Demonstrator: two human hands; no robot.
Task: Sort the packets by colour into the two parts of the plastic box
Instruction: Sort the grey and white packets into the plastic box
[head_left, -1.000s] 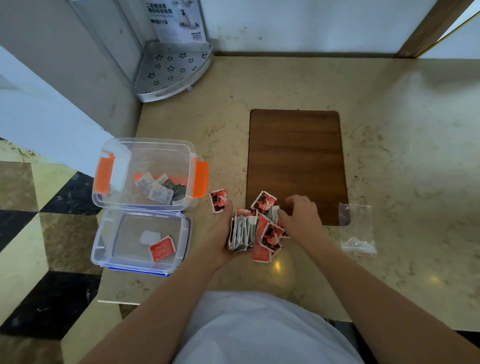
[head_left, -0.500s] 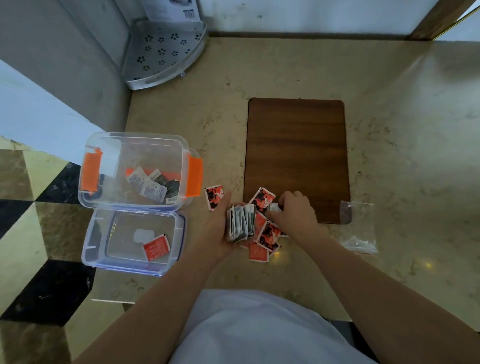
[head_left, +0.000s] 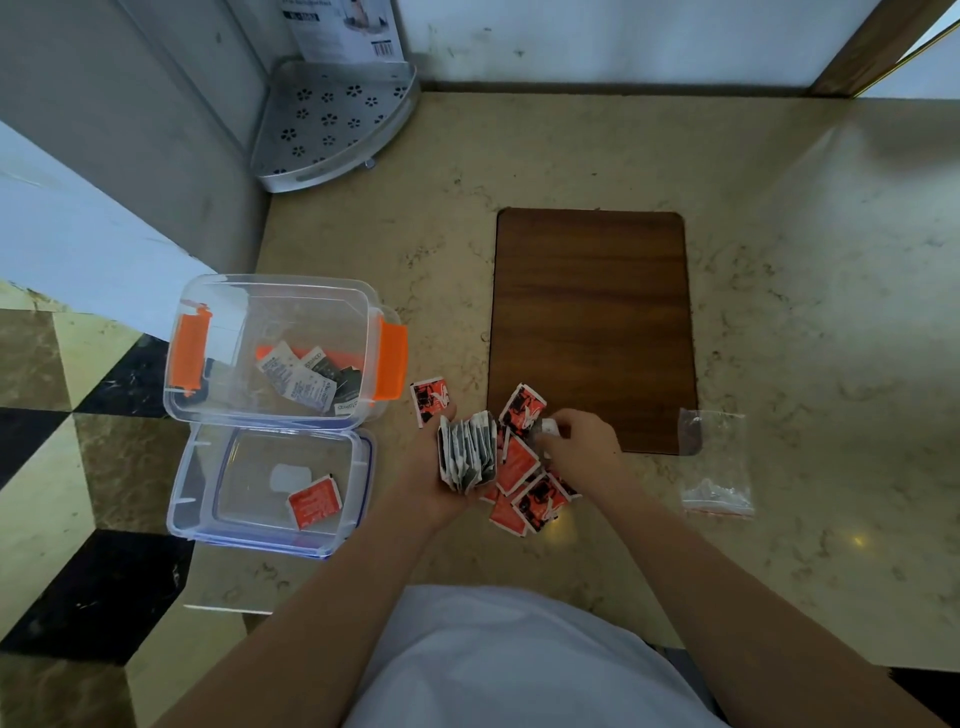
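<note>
A clear plastic box (head_left: 275, 296) with orange clips stands at the counter's left edge and holds several white and black packets (head_left: 311, 382). Its clear lid (head_left: 197, 483) lies upturned just in front, with one red packet (head_left: 314, 501) in it. My left hand (head_left: 431, 483) grips an upright stack of white and black packets (head_left: 467, 449). Right of the stack lies a pile of red packets (head_left: 524, 483), and one red packet (head_left: 430, 400) lies apart near the box. My right hand (head_left: 584, 449) rests on the pile and pinches a white packet (head_left: 549, 427) at its fingertips.
A brown wooden board (head_left: 592, 322) lies behind the pile. An empty clear zip bag (head_left: 717, 462) sits right of it. A white perforated corner shelf (head_left: 332, 124) stands at the back left. The counter drops to a tiled floor on the left.
My right hand has lifted its fingers off the pile and now pinches a white packet. The left hand still grips its stack. The camera has tilted a little.
</note>
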